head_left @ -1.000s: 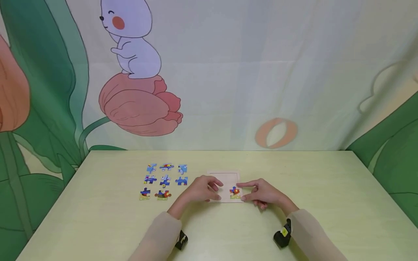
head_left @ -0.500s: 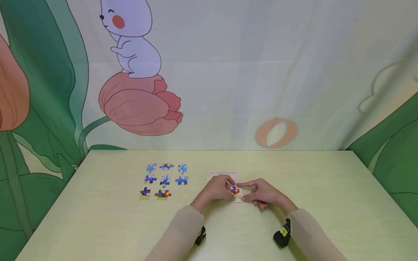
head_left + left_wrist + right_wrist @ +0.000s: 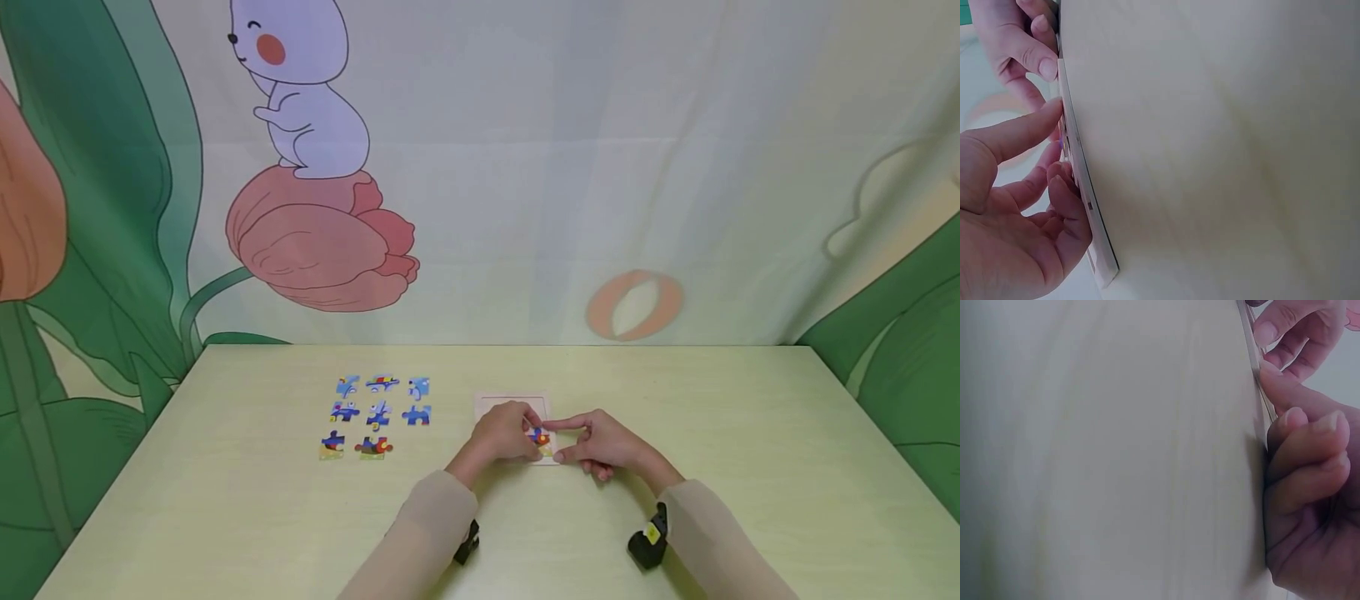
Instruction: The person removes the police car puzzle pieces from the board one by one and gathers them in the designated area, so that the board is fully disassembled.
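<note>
A pale wooden puzzle tray (image 3: 486, 400) lies flat on the table with one colourful jigsaw piece (image 3: 542, 442) in its near right corner. My left hand (image 3: 501, 429) reaches over the tray and pinches that piece, index finger at the far side and thumb at the near side. In the left wrist view the other fingers curl low against the tray's edge (image 3: 1085, 181). Thumb and index finger of my right hand (image 3: 606, 442) stretch out and rest at the tray's right rim, the remaining fingers folded beneath. The left hand hides much of the tray's inside.
Several loose jigsaw pieces (image 3: 373, 447) lie spread in rows left of the tray. Black wrist cameras (image 3: 648, 540) sit under both sleeves. Behind the table's far edge hangs a printed curtain (image 3: 495, 208).
My left hand has moved right across the tray and its thumb and index finger have closed in on the piece. The right hand and loose pieces have stayed put.
</note>
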`<state>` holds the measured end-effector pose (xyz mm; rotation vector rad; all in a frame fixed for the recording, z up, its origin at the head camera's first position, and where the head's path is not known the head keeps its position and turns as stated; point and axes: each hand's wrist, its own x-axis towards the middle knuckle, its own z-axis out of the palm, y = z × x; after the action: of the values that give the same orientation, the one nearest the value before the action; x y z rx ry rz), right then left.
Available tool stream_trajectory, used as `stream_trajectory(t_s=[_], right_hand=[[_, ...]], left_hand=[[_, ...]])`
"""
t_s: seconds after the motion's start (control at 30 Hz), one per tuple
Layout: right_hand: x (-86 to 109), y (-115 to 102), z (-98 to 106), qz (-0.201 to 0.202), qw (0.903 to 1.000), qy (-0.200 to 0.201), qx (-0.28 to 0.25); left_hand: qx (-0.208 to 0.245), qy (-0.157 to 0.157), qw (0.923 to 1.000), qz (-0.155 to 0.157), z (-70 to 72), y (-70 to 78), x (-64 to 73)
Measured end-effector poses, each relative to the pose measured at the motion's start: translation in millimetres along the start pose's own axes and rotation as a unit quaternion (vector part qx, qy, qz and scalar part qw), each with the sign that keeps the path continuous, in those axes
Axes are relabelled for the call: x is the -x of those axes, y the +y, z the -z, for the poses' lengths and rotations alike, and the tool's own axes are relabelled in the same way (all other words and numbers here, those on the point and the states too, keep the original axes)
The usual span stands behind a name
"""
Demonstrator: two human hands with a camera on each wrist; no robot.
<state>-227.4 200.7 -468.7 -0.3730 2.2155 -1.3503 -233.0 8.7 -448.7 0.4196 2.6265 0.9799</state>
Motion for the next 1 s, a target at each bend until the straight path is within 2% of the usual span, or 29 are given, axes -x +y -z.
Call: stream_trajectory(t_s=[0.23,0.6,0.8,1.0], right_hand=[[0.3,-2,0,0.0,1.0,-0.001,-0.004],[-0.2,-2,0,-0.005,1.0,0.004,0.002],[-1.3,-1,0,-0.008,1.0,0.0,0.0],[-1.2,1,-1,-0.009,0.9999,0.001,0.004]], left_hand=[[0.013,0.003,0.9998,-0.012,0.5,-0.1,2.7],[0.093,-0.006,0.9949,-0.039,-0.2,-2.9,1.5],[0.131,-0.004,0.9909,-0.034,1.6,-7.7,1.7],[0.152,-0.008,0.9882,-0.014,9.5,-17.5,6.2]])
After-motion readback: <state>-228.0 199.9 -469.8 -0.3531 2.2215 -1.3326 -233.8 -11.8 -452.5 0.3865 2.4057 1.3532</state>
